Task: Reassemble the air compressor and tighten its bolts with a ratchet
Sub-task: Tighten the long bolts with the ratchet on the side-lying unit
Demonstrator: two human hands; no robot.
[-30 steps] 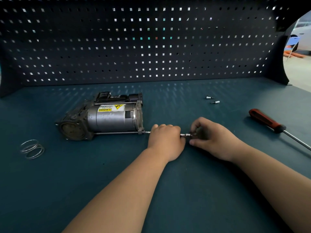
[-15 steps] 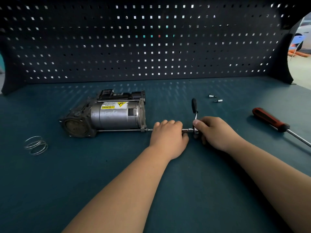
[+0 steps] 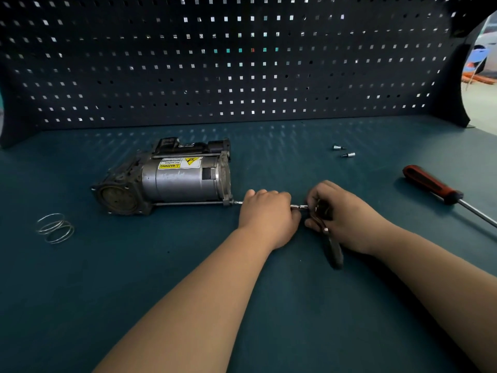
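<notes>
The grey air compressor (image 3: 172, 181) lies on its side on the blue bench, yellow warning label up. A long bolt (image 3: 188, 203) runs along its near side. A thin extension bar (image 3: 298, 206) reaches from the bolt's right end to the ratchet (image 3: 332, 249). My left hand (image 3: 267, 219) is curled over the bar just right of the compressor. My right hand (image 3: 347, 214) grips the ratchet head, and the dark handle points toward me beneath it.
A wire spring (image 3: 55, 228) lies at the left. Two small sockets (image 3: 344, 151) sit behind my hands. A red-handled screwdriver (image 3: 441, 191) lies at the right. A dark pegboard (image 3: 228, 63) walls off the back of the bench.
The ratchet handle has swung from pointing away from me, upright behind my right hand, round to pointing toward me. Both hands have kept their places on the bar and the ratchet head.
</notes>
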